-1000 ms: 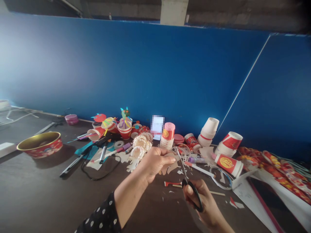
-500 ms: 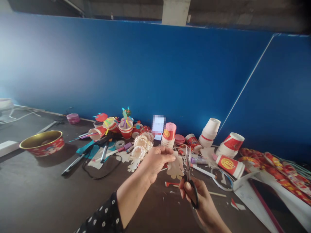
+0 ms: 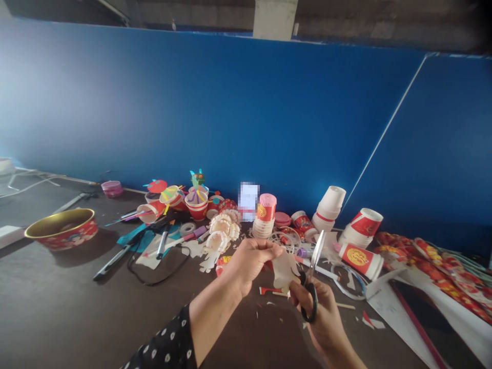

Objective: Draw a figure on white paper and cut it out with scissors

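My left hand (image 3: 251, 265) pinches a cream paper cutout (image 3: 284, 270) by its left side, with the fingers pointing right. My right hand (image 3: 323, 318) holds black-handled scissors (image 3: 312, 279) through their loops, with the steel blades pointing up and leaning right. The scissors' pivot sits at the cutout's right edge. I cannot tell whether the blades are around the paper. A polka-dot black sleeve (image 3: 165, 341) covers my left forearm.
Paper scraps (image 3: 269, 303) lie on the dark table (image 3: 46, 302) below my hands. Behind them are cream paper flowers (image 3: 219, 230), paper-cup crafts, markers and cup stacks. A red tin bowl (image 3: 61, 229) stands left; red patterned paper (image 3: 434, 271) lies right, before a blue wall (image 3: 192, 102).
The scissors have shifted right and tilted, with the blades now leaning right instead of upright. The cutout has moved slightly right and lower, and my left hand has turned slightly.
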A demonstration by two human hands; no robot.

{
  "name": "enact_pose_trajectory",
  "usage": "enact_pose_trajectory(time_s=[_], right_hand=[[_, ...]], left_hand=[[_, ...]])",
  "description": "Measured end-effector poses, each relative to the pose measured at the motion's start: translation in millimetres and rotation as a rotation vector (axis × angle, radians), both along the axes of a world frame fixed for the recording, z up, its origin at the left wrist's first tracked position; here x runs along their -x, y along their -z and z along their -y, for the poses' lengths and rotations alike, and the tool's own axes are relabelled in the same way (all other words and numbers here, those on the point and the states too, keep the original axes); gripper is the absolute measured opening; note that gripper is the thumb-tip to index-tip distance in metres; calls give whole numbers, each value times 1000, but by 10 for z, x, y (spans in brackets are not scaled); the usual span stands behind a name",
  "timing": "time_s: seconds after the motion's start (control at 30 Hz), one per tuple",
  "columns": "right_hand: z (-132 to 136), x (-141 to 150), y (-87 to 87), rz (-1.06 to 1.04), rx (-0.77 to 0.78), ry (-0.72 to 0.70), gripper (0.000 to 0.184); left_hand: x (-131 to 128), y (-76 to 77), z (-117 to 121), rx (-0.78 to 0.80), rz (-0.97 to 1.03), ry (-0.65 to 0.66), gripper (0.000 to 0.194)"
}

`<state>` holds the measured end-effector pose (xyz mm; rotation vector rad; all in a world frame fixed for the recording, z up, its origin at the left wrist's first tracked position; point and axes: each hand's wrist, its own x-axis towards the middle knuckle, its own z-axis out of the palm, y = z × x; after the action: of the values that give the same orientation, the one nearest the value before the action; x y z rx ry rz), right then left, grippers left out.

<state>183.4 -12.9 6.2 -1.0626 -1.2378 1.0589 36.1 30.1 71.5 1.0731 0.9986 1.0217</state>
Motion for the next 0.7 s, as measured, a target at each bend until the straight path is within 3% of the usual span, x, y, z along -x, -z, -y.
enact_pose_trajectory(time_s=[0.2, 0.4, 0.6, 0.7], right_hand=[[0, -2, 6, 13, -11, 12, 34], [-8, -3, 6, 24, -38, 43, 33], [-14, -2, 10, 26, -46, 68, 30], [-11, -1, 14, 20, -53, 81, 30]], left_hand=[[-1, 39, -26, 23, 34, 21, 17], [30, -17, -15, -70, -79, 4, 36], [44, -32, -22, -92, -127, 48, 14], [39, -38, -20, -98, -128, 43, 12]])
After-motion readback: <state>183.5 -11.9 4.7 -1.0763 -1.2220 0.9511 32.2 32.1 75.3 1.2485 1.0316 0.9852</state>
